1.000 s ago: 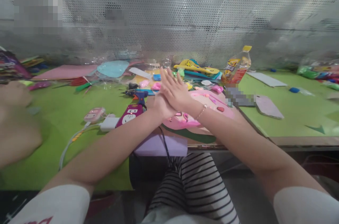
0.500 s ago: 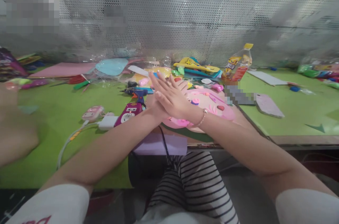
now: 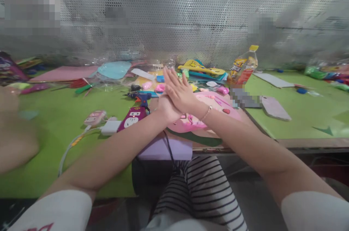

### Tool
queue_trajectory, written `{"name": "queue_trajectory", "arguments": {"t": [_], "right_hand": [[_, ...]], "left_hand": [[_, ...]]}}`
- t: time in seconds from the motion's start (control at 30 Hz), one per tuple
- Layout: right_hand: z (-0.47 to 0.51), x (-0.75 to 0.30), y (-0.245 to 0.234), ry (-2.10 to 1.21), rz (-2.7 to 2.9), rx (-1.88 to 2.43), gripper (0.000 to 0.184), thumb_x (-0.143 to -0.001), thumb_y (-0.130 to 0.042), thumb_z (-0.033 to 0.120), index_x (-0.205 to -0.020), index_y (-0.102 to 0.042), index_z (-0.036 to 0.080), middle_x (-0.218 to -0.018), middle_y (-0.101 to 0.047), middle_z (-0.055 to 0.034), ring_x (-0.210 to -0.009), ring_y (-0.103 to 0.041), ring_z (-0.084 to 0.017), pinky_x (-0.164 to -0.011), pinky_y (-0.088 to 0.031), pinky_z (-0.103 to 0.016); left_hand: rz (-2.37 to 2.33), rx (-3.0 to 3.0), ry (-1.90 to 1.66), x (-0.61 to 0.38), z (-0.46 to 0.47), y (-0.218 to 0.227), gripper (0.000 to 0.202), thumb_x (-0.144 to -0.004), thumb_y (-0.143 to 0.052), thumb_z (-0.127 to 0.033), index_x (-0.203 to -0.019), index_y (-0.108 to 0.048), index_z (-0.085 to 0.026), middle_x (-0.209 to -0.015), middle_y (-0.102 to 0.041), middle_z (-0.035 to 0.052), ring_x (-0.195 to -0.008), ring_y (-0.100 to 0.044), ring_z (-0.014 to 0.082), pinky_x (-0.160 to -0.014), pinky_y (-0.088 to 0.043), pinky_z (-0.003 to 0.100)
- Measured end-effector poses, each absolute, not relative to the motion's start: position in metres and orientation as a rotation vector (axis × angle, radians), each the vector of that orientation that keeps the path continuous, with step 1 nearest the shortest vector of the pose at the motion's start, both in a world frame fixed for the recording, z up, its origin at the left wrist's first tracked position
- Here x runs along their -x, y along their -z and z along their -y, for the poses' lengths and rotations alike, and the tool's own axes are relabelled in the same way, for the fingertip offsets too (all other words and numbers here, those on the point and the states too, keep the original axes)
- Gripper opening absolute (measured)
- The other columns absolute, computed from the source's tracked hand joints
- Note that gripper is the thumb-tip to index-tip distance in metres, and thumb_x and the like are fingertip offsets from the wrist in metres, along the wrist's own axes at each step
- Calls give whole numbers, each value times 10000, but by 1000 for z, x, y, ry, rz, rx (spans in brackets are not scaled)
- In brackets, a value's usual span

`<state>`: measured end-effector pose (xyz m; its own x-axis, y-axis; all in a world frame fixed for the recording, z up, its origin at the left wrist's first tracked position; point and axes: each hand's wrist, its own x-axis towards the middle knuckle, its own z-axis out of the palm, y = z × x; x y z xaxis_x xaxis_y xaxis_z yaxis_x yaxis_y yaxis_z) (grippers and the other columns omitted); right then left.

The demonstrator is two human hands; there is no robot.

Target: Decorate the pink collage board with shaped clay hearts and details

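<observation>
My right hand (image 3: pixel 180 94) lies palm down across my left hand (image 3: pixel 168 110), the two palms pressed together. The right fingers stretch forward with small gaps between them. Most of my left hand is covered, though its heel and a fingertip show. Whatever may be between the palms is hidden. Both hands hover over the left part of a pink board (image 3: pixel 201 123) decorated with small pink pieces and a red one (image 3: pixel 226 111). Just left of them lie a blue glue gun (image 3: pixel 144 98) and a purple power strip (image 3: pixel 132 117). Pink lumps (image 3: pixel 159 88) sit beyond.
A white charger (image 3: pixel 110 128) with a cable is plugged into the strip. Toward the right stand a drink bottle (image 3: pixel 243 67) and a pink phone (image 3: pixel 276 108). Another person's blurred arm (image 3: pixel 17 140) rests at the left edge. A perforated metal screen (image 3: pixel 174 16) closes the back.
My hands have turned against each other. The left hand's fingers, which stuck out past the right hand, are now mostly covered, and the right hand's fingers point more forward.
</observation>
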<state>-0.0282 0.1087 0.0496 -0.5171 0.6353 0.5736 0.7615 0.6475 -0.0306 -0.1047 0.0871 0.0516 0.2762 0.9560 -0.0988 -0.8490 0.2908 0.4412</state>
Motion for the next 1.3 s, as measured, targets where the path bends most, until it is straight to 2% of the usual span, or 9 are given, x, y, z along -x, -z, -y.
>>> {"name": "queue_trajectory", "arguments": {"t": [0.23, 0.43, 0.57, 0.7, 0.8, 0.97, 1.07, 1.2, 1.3], "right_hand": [[-149, 14, -58, 278, 2259, 1329, 600, -983, -75, 343, -1509, -160, 65, -1582, -165, -112, -1470, -80, -236, -1172, -36, -503], [-154, 7, -55, 137, 2193, 1478, 571, -977, -163, 278, -1488, -228, 34, -1571, -174, -168, -1465, -76, -292, -1157, -57, -552], [-155, 6, -59, 84, 2113, 1485, 585, -979, -50, 298, -1508, -185, 85, -1580, -178, -110, -1468, -81, -264, -1159, -77, -551], [-146, 12, -66, 148, 2038, 1371, 590, -977, -38, 339, -1518, -134, 124, -1593, -142, -59, -1473, -50, -207, -1176, -24, -497], [-131, 21, -70, 289, 2018, 1280, 593, -979, -15, 351, -1522, -97, 127, -1600, -105, -43, -1474, -10, -184, -1180, 11, -458], [-115, 33, -71, 328, 2057, 1138, 606, -977, 50, 372, -1525, -87, 153, -1600, -104, -8, -1473, 0, -151, -1182, 9, -412], [-123, 30, -71, 208, 2063, 1168, 594, -980, 25, 382, -1527, -77, 175, -1600, -97, -2, -1473, 14, -157, -1178, 20, -428], [-131, 26, -67, 6, 2092, 1250, 600, -979, 7, 370, -1527, -27, 130, -1601, -84, -32, -1473, 26, -197, -1173, 15, -476], [-122, 30, -64, 44, 2227, 1129, 603, -976, -5, 373, -1528, -52, 134, -1601, -82, -5, -1473, 18, -175, -1180, 24, -462]], "left_hand": [[-244, -405, -1109, 104, -87, -50, 598, -963, -291, -593, -1245, -539, -127, -1258, -580, 139, -1113, -580, 235, -982, -410, 453], [-252, -430, -1076, 103, -91, -42, 580, -943, -350, -607, -1215, -549, -135, -1213, -601, 126, -1072, -595, 231, -965, -420, 461], [-255, -448, -1072, 104, -91, -42, 660, -962, -214, -610, -1233, -542, -105, -1208, -614, 154, -1085, -602, 235, -971, -418, 440], [-250, -470, -1048, 104, -87, -46, 722, -949, -106, -599, -1270, -543, -123, -1259, -604, 166, -1175, -562, 279, -979, -412, 431], [-233, -480, -1050, 105, -83, -49, 702, -938, -117, -601, -1316, -513, -160, -1295, -592, 127, -1212, -535, 290, -986, -403, 436], [-203, -482, -1050, 109, -82, -49, 587, -962, -202, -533, -1350, -479, -191, -1311, -589, 63, -1247, -508, 231, -1008, -391, 363], [-217, -482, -1039, 108, -82, -49, 674, -949, -157, -589, -1341, -491, -155, -1298, -592, 97, -1255, -497, 256, -1010, -390, 382], [-261, -475, -1031, 105, -80, -50, 744, -930, -149, -639, -1322, -506, -118, -1295, -583, 144, -1248, -497, 297, -1000, -398, 413], [-291, -442, -1100, 105, -79, -50, 579, -973, -182, -531, -1341, -485, -203, -1317, -576, 55, -1247, -501, 220, -987, -410, 332]]}}
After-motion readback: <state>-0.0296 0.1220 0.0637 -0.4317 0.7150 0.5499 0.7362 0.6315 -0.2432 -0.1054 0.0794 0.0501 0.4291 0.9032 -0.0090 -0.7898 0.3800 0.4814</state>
